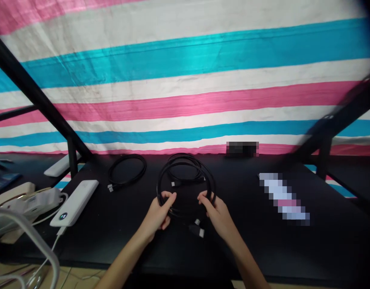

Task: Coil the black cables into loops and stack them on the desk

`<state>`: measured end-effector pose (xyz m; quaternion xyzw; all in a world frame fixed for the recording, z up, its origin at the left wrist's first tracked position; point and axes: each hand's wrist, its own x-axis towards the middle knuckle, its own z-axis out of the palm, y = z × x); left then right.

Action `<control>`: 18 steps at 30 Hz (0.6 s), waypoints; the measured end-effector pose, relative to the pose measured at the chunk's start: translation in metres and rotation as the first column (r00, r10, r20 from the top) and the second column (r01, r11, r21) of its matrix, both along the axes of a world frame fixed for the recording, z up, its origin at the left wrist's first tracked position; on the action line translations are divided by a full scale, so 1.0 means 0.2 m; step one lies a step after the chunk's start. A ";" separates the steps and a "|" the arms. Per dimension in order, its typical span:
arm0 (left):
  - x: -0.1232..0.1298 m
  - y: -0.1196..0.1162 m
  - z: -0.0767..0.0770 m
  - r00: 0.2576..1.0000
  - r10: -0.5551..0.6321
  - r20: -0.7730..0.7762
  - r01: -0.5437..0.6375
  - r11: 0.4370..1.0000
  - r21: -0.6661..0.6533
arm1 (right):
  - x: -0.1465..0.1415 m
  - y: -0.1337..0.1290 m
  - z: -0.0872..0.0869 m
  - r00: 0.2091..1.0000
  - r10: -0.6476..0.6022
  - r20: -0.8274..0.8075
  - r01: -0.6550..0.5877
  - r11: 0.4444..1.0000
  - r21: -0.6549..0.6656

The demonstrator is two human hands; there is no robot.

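Both left hand (157, 214) and right hand (217, 212) pinch opposite sides of a coiled black cable (185, 163), apparently keeping its loops together above the tabletop's (127, 237) near edge.

On the table (233, 249), I have one coiled cable (145, 172) left of another coiled cable (199, 170). The power bank (76, 202) lies farther left, beside the power strip (31, 206).

Three coiled black cables (158, 184), two white power banks (76, 202), one white power strip (37, 205), two pixelated items (283, 196), one tabletop (112, 237).
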<state>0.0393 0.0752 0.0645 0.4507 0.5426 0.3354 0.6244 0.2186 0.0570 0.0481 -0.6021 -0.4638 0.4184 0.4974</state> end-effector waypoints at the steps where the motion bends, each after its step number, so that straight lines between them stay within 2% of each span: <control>1: 0.00 0.03 0.00 1.000 0.024 -0.002 -0.024 1.000 0.009 | 0.02 0.03 0.00 0.996 0.028 0.079 -0.028 1.000 -0.005; 5: 0.01 0.16 0.01 0.993 0.115 -0.006 -0.114 0.990 0.077 | 0.08 0.21 0.03 0.964 0.119 0.237 -0.116 0.993 -0.027; 8: 0.02 0.30 -0.01 0.987 0.160 -0.004 -0.158 0.980 0.123 | 0.11 0.36 0.02 0.964 0.118 0.237 -0.116 0.993 -0.020; 11: 0.02 0.41 -0.05 0.984 0.178 -0.009 -0.175 0.977 0.121 | 0.12 0.47 -0.03 0.971 0.099 0.219 -0.095 0.995 -0.032; 14: 0.01 0.46 -0.10 0.984 0.176 -0.032 -0.173 0.981 0.089 | 0.12 0.52 -0.10 0.978 0.077 0.194 -0.069 0.996 -0.049; 18: 0.00 0.45 -0.17 0.985 0.161 -0.058 -0.156 0.984 0.082 | 0.14 0.54 -0.18 0.984 0.065 0.168 -0.056 0.997 -0.056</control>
